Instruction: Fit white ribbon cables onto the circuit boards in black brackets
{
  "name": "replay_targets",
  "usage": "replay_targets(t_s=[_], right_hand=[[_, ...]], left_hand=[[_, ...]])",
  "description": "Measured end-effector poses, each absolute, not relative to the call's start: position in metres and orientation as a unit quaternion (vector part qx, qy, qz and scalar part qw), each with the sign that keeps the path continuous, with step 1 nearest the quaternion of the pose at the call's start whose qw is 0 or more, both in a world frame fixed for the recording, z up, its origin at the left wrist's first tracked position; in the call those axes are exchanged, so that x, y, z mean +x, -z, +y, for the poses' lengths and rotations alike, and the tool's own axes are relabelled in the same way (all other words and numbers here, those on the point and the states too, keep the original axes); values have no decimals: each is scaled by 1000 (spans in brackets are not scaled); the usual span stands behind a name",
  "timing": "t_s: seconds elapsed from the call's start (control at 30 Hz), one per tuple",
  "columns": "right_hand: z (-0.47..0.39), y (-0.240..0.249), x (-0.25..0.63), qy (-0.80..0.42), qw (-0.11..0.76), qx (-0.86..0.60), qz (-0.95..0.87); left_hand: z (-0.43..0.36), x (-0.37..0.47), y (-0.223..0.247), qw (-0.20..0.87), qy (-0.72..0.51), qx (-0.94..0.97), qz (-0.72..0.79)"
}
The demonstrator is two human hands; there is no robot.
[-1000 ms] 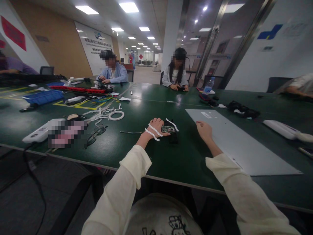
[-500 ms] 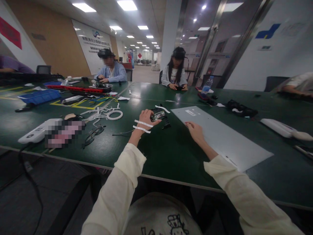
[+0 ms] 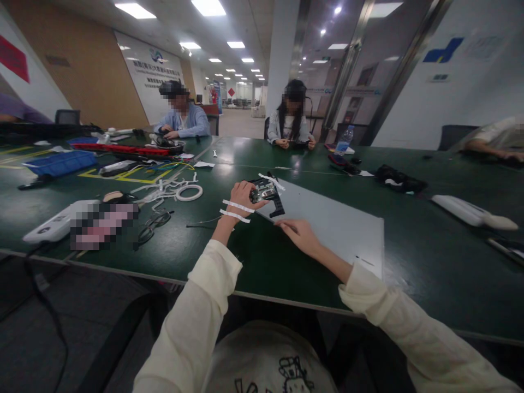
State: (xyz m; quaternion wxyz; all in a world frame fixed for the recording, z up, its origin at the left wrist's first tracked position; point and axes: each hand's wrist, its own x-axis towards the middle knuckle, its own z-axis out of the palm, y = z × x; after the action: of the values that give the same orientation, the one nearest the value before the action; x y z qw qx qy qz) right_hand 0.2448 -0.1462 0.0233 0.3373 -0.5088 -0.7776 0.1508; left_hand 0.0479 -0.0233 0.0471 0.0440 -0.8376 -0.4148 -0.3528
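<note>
My left hand (image 3: 242, 196), with two white tape strips across its wrist, is closed around a black device with exposed circuitry (image 3: 264, 192). A black bracket-like piece (image 3: 278, 206) shows at the device's right side, and a white strip (image 3: 271, 180) lies across its top. The flat grey panel (image 3: 339, 218) lies on the table, its far left corner reaching under or behind the device. At the panel's near edge, my right hand (image 3: 301, 236) has its fingers pinched together on it. The fingertips' exact hold is partly hidden.
Left of my hands lie a white tape ring (image 3: 189, 192), loose white strips, eyeglasses (image 3: 154, 226) and a white power strip (image 3: 61, 221). A blue tray (image 3: 61, 162) sits farther left. Beyond the panel are a black bundle (image 3: 399, 179) and a bottle (image 3: 344, 140). Two people sit opposite.
My right hand has moved left and the grey panel has slid and turned with it, its corner now by the device. My left hand keeps its hold; the device looks slightly raised.
</note>
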Motion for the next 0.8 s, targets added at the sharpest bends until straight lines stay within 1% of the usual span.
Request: replay_targets(t_s=[0.2,0.4,0.53,0.8], right_hand=[[-165,-29,226,-173,321,-410,-836],[-170,-31,220,-164,306,-333,-877],[-172,-32,219,-164,294,-309,-889],[-182,-32,211,-162,274,-267,-910]], left_hand=[[-28,52,-49,39,344,-845,-409],[-41,68,-46,21,295,-875,-383],[-49,81,-40,13,250,-889,-384],[-53,93,-28,17,204,-905,-372]])
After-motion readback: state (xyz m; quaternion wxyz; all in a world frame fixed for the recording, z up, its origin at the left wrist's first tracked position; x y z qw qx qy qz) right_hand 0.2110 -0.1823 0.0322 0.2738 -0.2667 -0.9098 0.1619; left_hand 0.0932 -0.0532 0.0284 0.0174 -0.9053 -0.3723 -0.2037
